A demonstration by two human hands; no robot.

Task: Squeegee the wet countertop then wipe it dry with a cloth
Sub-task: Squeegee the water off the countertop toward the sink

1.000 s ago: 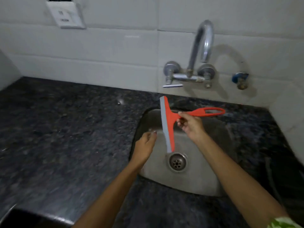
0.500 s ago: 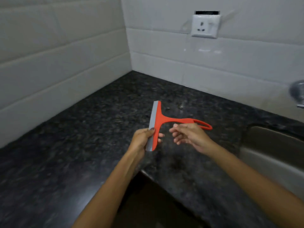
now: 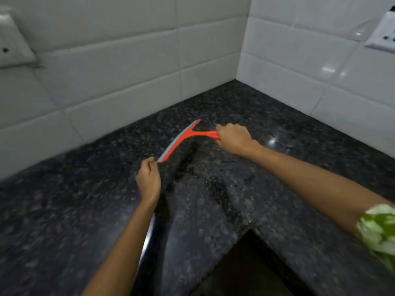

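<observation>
Slanting from near-left to far-right, the orange squeegee [image 3: 181, 139] hangs just over the dark granite tabletop [image 3: 213, 199] near the tiled corner. Its handle runs rightward into the right hand [image 3: 233, 137], whose grip is clamped around it. The left hand [image 3: 149, 178], fingers curled, pinches or touches the blade's near tip, steadying it.

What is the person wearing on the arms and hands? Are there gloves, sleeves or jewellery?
Both forearms are bare and both hands are ungloved: the left hand and the right hand show no ring, watch or bracelet. Only the right arm shows clothing: a short sleeve in a green and white pattern, at the picture's right edge.
</observation>
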